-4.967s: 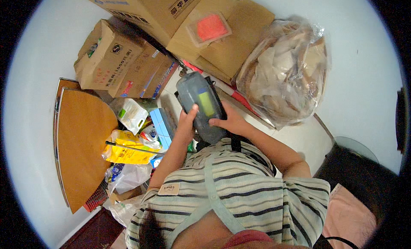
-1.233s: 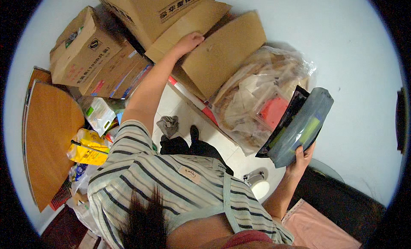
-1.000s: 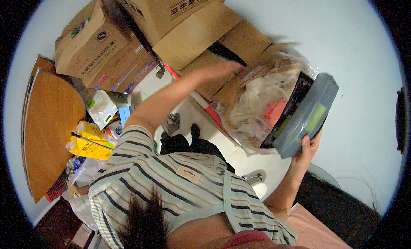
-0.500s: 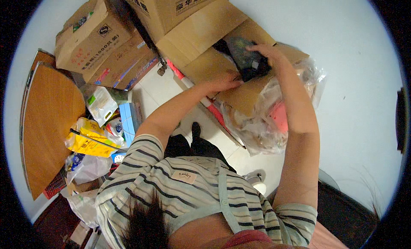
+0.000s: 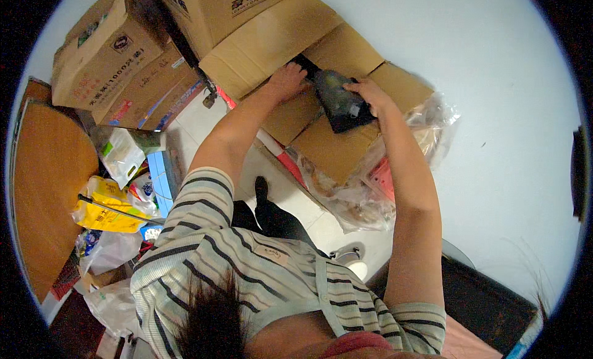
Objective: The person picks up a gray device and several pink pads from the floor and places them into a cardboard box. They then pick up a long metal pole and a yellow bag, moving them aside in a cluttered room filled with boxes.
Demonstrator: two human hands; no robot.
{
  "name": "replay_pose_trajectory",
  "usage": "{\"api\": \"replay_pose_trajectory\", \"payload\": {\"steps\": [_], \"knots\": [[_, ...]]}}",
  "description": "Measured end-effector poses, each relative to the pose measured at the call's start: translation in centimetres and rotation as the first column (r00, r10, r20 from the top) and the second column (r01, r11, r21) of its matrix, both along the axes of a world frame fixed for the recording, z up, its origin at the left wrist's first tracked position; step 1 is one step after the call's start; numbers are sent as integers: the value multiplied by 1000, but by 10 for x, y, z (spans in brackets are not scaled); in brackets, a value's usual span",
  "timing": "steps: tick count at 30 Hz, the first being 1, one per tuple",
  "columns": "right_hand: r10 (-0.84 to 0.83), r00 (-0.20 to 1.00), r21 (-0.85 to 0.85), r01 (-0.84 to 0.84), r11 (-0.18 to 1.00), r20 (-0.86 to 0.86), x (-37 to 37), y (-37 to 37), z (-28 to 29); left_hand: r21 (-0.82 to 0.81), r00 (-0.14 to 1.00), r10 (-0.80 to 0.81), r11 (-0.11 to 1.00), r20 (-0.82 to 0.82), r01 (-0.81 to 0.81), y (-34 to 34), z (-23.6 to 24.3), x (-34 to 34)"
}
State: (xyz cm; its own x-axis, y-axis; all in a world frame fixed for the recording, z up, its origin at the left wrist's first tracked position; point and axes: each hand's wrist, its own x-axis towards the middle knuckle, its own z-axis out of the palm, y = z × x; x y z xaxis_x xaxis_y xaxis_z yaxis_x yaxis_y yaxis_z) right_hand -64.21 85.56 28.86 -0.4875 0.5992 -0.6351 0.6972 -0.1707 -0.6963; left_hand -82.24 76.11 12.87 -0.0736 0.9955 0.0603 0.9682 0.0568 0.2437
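An open cardboard box (image 5: 290, 121) lies in the upper middle with its flaps spread. In it is a dark grey-and-black package (image 5: 338, 106) with a faint yellow patch. My right hand (image 5: 369, 96) grips this package by its right edge, thumb on top. My left hand (image 5: 287, 81) is at the package's upper-left dark part, fingers apart and slightly bent against it. A crumpled clear plastic bag (image 5: 426, 118) lies under and right of the box, with a red item (image 5: 382, 179) in it, partly behind my right forearm.
Cardboard boxes (image 5: 123, 81) stand at upper left. A wooden board (image 5: 49, 192) leans at the left beside piled bags, including a yellow one (image 5: 105, 204). Below are tiled floor (image 5: 197, 121) and my shoe (image 5: 261, 189). A white wall (image 5: 506, 143) is at right; a black surface (image 5: 469, 297) is at lower right.
The grey package has gone from upright in my right hand, out at the right, down into the box. My left hand has shifted from the flaps to the package's upper left.
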Motion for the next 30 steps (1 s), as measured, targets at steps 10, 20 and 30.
{"api": "replay_pose_trajectory", "payload": {"steps": [10, 20, 30], "knots": [[-438, 865, -295, 363, 884, -246, 22, 38, -20, 466, 994, -30, 882, -101, 74, -33, 95, -13], [-45, 978, 73, 60, 996, -202, -4, 26, -25, 715, 994, -67, 699, 84, -14, -120, 122, -15], [214, 906, 107, -188, 976, -365, -132, -34, -2, 734, 995, -40, 678, 89, -38, -139, 120, -18]]}}
